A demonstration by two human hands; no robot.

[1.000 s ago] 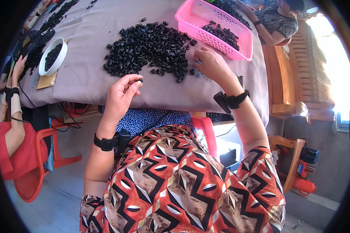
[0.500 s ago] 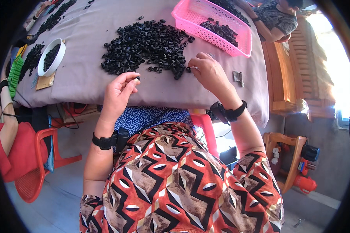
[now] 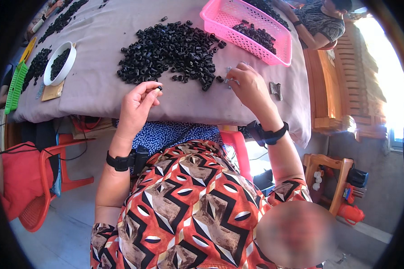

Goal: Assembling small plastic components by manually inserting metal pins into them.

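Note:
My left hand [image 3: 137, 101] is closed, pinching a small black plastic piece [image 3: 160, 88] between thumb and forefinger, just above the cloth. In front of it spreads a big heap of small black tubular pieces [image 3: 166, 51]. To the right of that heap, my right hand [image 3: 249, 85] reaches down with bent fingers at some small silver metal pieces [image 3: 229, 69] that look like screws. Its fingertips are drawn together among them; what they grip, if anything, is too small to make out. One loose black piece [image 3: 219, 79] lies just left of those fingers.
A pink perforated basket [image 3: 274, 54] holding black pieces stands at the far right. Nearby lies a crumpled dark scrap [image 3: 275, 90]. At the left are a white bowl [image 3: 66, 71] of black pieces and a green basket [image 3: 16, 87]. Another person [image 3: 321, 27] sits at the far right.
My right hand has moved slightly right, away from the heap's edge, uncovering silver pieces beside its fingers. My left hand keeps its pinch on the black piece, almost unmoved.

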